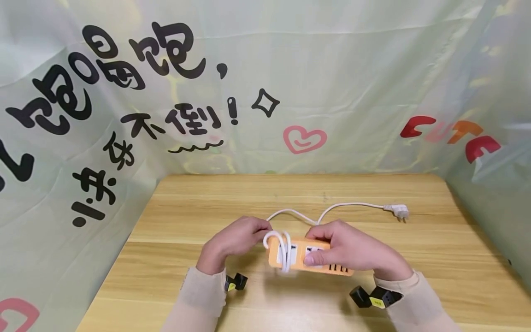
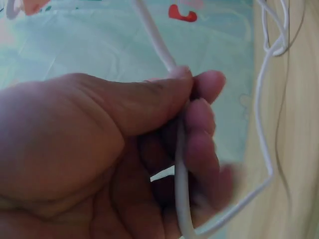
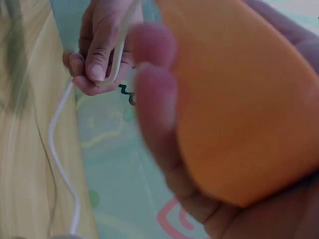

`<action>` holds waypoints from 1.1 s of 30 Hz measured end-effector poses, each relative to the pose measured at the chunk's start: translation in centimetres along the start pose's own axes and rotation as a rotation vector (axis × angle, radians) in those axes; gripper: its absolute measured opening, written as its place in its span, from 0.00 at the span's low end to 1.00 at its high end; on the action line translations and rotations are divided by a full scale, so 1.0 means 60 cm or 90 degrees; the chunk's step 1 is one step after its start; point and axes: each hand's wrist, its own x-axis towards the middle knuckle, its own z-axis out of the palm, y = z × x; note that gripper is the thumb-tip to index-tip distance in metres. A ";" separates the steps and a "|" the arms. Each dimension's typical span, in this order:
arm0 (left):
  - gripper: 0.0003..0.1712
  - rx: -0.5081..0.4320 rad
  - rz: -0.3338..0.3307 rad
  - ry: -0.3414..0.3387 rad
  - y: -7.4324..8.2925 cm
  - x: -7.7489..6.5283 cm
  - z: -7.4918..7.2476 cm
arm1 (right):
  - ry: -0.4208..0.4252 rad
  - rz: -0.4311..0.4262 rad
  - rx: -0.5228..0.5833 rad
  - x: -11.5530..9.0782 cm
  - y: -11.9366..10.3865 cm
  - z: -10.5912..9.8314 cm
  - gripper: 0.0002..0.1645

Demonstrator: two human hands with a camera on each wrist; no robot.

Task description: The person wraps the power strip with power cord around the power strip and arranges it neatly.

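My right hand (image 1: 348, 246) grips an orange power strip (image 1: 300, 253) near its middle, thumb on the socket face and fingers behind. White loops of the power cord (image 1: 286, 258) wrap round the strip's left end. Just left of that end, my left hand (image 1: 244, 237) pinches the cord (image 2: 154, 40) between thumb and fingers, as the left wrist view shows. In the right wrist view the strip's plain orange back (image 3: 239, 99) fills much of the frame, with the left hand (image 3: 102, 50) beyond it. From the left hand, loose cord runs over the table to a white plug (image 1: 400, 211).
The wooden table (image 1: 232, 198) carries the loose cord behind the hands, with the plug toward the right. A pale green printed cloth (image 1: 352, 83) hangs behind and along both sides. Small black cameras sit on both wrists, over beige sleeves (image 1: 203, 295).
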 end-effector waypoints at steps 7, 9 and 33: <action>0.19 0.113 -0.001 0.085 0.014 -0.010 -0.007 | -0.073 -0.011 -0.071 0.006 -0.001 0.013 0.09; 0.19 0.109 0.004 0.105 0.020 -0.013 -0.009 | -0.070 -0.003 -0.099 0.008 -0.003 0.018 0.11; 0.12 0.017 0.100 0.157 0.085 -0.040 -0.017 | 0.300 0.243 -0.331 0.038 0.006 0.033 0.28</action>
